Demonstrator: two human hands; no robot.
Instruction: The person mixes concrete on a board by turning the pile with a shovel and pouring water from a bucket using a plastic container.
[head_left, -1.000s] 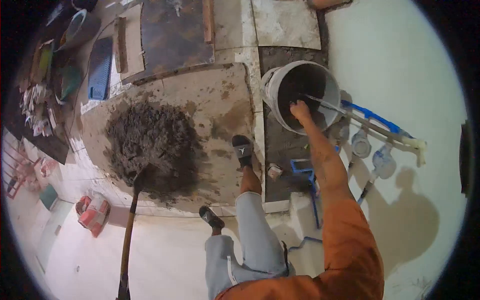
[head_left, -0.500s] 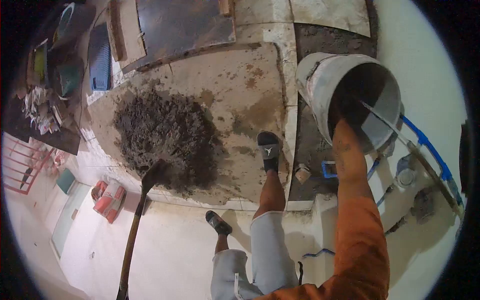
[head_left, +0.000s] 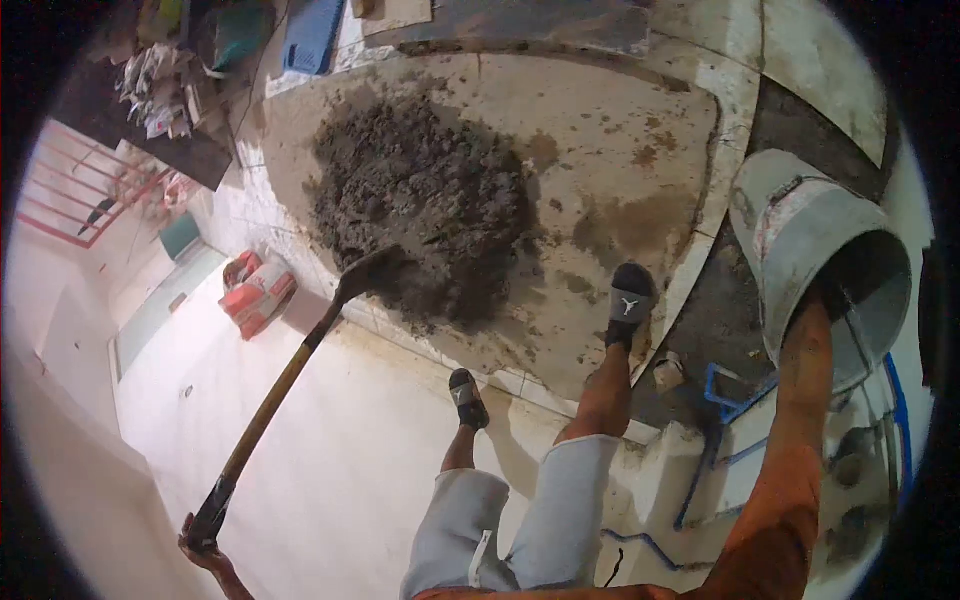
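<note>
My left hand (head_left: 202, 556), at the lower left, is closed around the grip end of a shovel (head_left: 268, 418). The shovel's dark blade rests at the lower edge of a heap of wet grey mortar (head_left: 425, 190) on a stained board (head_left: 600, 110). At the right, my right forearm (head_left: 803, 390) reaches into the mouth of a tilted, mortar-smeared bucket (head_left: 800, 225). The fingers of my right hand are hidden inside the bucket.
My slippered feet (head_left: 632, 292) stand by the board's near edge. A red and white bag (head_left: 258, 298) lies left of the shovel. Blue tubing (head_left: 735, 400) runs below the bucket. A blue tray (head_left: 313, 35) and red rack (head_left: 85, 185) are farther off.
The view has shifted, so the heap and board appear farther right and higher. My left hand has come into view on the shovel. My right arm is still in the bucket.
</note>
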